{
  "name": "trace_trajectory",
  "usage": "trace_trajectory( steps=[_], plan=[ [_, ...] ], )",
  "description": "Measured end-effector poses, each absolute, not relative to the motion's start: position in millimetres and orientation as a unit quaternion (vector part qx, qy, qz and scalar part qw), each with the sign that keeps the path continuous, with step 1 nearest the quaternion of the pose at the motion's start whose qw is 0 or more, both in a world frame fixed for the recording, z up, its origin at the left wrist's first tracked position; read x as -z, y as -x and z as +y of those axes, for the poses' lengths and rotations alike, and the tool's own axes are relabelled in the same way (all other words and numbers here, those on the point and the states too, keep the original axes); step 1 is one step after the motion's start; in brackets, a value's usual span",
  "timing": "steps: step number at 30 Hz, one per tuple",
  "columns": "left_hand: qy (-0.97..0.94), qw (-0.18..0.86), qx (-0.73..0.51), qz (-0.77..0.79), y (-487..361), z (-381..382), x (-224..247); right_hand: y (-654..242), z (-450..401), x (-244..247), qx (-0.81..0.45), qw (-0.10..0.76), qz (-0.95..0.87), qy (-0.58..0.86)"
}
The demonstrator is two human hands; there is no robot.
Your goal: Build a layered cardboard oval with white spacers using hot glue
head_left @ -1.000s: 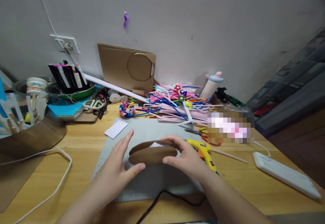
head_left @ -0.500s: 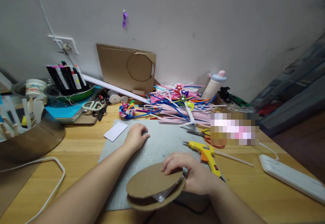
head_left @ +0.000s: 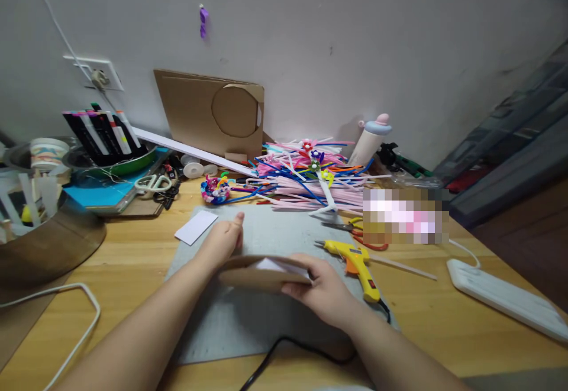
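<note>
My right hand (head_left: 323, 290) is closed on a pair of round cardboard discs (head_left: 255, 280), thumb and fingers on opposite faces. The discs are tilted nearly edge-on above the grey cutting mat (head_left: 270, 332). Between them, a white folded piece (head_left: 276, 265) shows in the gap. My left hand (head_left: 225, 240) is just behind the discs' left edge, its thumb raised and the other fingers partly hidden; it appears to hold nothing. A small white card (head_left: 196, 228) lies to its left, over the mat's edge. The yellow glue gun (head_left: 357, 261) rests right of the discs.
Scissors (head_left: 355, 231) lie behind the glue gun. Pipe cleaners (head_left: 306, 187) are heaped along the wall beside a bottle (head_left: 369, 142). A cut-out cardboard sheet (head_left: 190, 104) leans there. A power strip (head_left: 506, 299) is at right; a metal bowl (head_left: 57, 243) stands left. A black cord (head_left: 275, 349) crosses the front.
My right hand has raised the discs and turned them from lying flat to nearly edge-on. My left hand's thumb now points up. The whole view has shifted slightly.
</note>
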State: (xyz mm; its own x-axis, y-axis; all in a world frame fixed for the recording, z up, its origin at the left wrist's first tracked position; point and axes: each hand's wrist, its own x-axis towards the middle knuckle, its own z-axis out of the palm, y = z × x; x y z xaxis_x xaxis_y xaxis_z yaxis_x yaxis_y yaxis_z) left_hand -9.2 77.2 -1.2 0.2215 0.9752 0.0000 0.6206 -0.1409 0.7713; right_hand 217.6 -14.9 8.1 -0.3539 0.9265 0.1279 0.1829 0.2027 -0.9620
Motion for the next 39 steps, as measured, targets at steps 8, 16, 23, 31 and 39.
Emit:
trace_trajectory(
  steps=[8,16,23,31,39],
  plan=[
    [-0.705,0.433,-0.342,0.446,8.5,23.1,-30.9,-209.5,-8.8,-3.7,-0.478,0.455,-0.594,0.460],
    [-0.666,0.477,-0.369,0.439,7.3,18.0,-25.7,-208.5,-11.1,-3.6,-0.473,0.468,-0.604,0.439],
    [-0.693,0.452,-0.344,0.445,0.0,10.0,-24.5,-211.8,-9.1,0.4,-0.480,0.454,-0.626,0.413],
    [-0.678,0.450,-0.351,0.463,-1.0,12.2,-18.2,-208.6,-5.0,3.5,-0.470,0.470,-0.617,0.420],
    [-0.578,0.372,-0.382,0.618,18.4,41.7,8.0,-256.4,-3.3,-10.4,-0.292,0.425,-0.626,0.585]
  ],
)
